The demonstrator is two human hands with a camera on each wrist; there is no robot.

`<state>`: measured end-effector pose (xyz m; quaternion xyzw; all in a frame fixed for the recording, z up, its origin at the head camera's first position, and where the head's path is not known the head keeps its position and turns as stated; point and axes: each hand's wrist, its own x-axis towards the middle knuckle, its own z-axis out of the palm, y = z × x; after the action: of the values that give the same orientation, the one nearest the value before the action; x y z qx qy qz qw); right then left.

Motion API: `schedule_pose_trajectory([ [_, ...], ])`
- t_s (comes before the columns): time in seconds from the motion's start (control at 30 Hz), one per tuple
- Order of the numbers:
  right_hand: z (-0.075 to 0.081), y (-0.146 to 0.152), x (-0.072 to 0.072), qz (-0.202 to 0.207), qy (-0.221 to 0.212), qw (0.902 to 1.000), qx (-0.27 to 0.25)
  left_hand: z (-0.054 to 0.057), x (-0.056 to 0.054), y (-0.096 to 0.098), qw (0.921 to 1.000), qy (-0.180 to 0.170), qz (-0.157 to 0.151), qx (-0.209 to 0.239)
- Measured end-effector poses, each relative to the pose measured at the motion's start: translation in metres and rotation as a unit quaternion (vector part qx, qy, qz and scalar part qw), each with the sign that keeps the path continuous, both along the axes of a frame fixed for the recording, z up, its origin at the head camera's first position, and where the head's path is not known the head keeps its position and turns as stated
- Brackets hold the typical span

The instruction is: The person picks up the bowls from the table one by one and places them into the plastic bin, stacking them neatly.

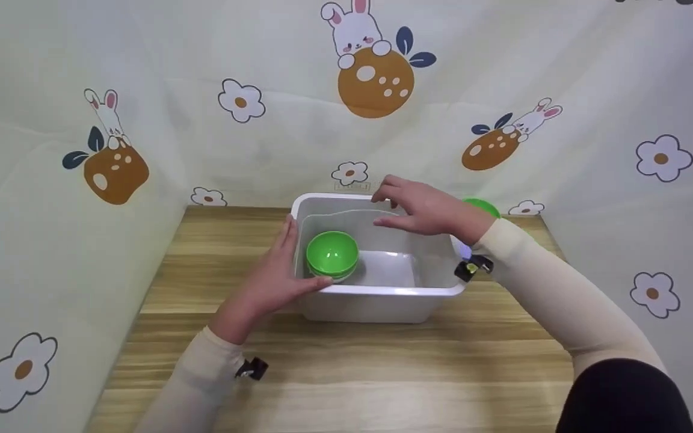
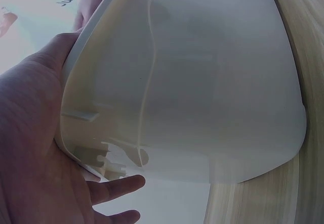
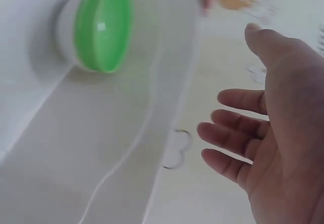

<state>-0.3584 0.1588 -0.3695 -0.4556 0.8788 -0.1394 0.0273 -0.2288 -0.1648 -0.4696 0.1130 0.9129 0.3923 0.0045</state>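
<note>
A white plastic bin (image 1: 376, 290) stands on the wooden table. Inside, at its left end, sits a stack of bowls (image 1: 332, 254), green on top with a white one below. My left hand (image 1: 271, 276) rests against the bin's left side, its thumb along the front rim and fingers extended; the left wrist view shows this hand (image 2: 40, 133) at the bin's corner. Over the back right of the bin, my right hand (image 1: 421, 207) hovers with nothing in it. The right wrist view shows this hand (image 3: 283, 118) with fingers loosely bent, apart from the stacked bowls (image 3: 104, 29).
Another green bowl (image 1: 482, 207) is partly hidden behind my right wrist, right of the bin. A patterned cloth (image 1: 286, 144) with rabbits and flowers rises behind and along both sides of the wooden table (image 1: 346, 373).
</note>
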Motion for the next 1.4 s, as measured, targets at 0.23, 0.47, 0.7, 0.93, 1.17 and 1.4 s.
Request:
schedule_pose_trajectory([
  [0.23, -0.004, 0.058, 0.027, -0.032, -0.013, 0.9914, -0.126, 0.000, 0.000, -0.002, 0.9998, 0.000, -0.003, -0.018],
  [0.47, -0.033, 0.112, 0.050, -0.083, -0.003, 0.9743, -0.209, 0.000, 0.000, -0.002, 0.9997, -0.003, -0.002, -0.023],
  [0.7, -0.065, 0.153, 0.068, -0.156, 0.001, 0.9501, -0.270, 0.002, 0.001, -0.001, 0.9999, -0.004, -0.005, -0.015],
  [0.93, -0.095, 0.181, 0.076, -0.251, 0.004, 0.9244, -0.287, 0.001, 0.000, 0.000, 0.9998, 0.003, -0.006, -0.019],
  [1.17, -0.126, 0.197, 0.075, -0.297, 0.001, 0.9009, -0.317, 0.001, -0.001, 0.000, 0.9998, 0.008, -0.008, -0.019],
  [1.4, -0.148, 0.205, 0.073, -0.336, -0.011, 0.8851, -0.322, 0.001, 0.000, 0.000, 0.9998, 0.008, -0.010, -0.017],
])
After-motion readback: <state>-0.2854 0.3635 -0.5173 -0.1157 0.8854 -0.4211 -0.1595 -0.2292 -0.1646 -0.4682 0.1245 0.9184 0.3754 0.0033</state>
